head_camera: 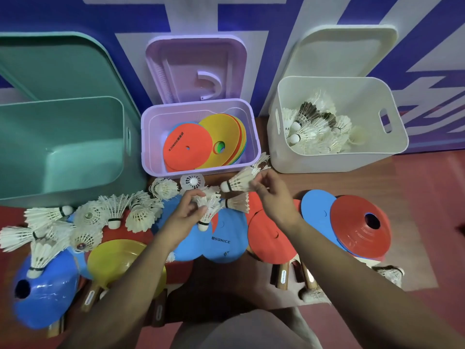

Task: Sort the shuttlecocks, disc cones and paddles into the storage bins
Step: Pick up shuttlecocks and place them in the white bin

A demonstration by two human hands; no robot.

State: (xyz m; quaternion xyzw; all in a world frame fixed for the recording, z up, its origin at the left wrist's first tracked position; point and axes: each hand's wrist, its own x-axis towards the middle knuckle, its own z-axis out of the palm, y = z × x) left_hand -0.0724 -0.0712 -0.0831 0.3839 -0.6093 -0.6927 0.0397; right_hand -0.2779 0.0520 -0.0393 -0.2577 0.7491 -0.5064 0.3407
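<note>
Two pinches: shuttlecock (239, 182) by feathery skirt in right hand (274, 195), cork left of grip; second shuttlecock (209, 213) in left hand (186, 212), rounded cork below.

- "SONICE" stands in dark capitals on the orange disc (187, 147), which lies on top of the discs in the purple bin (147, 137). The word runs sideways up the disc, with a small mark before it that cannot be made out.
- "SONICE" stands again in dark capitals on the blue disc (227, 233) lying flat in the middle of the surface. It reads level, and a small unclear mark comes before it.
- A small pale logo sits lower on the same blue disc, too small to read.
- White stickers run along the paddle handles (283, 277) at the near edge. Their print is too blurred to read.
- The wall (125, 16) carries large white shapes on blue, and no word can be read from them.
</note>
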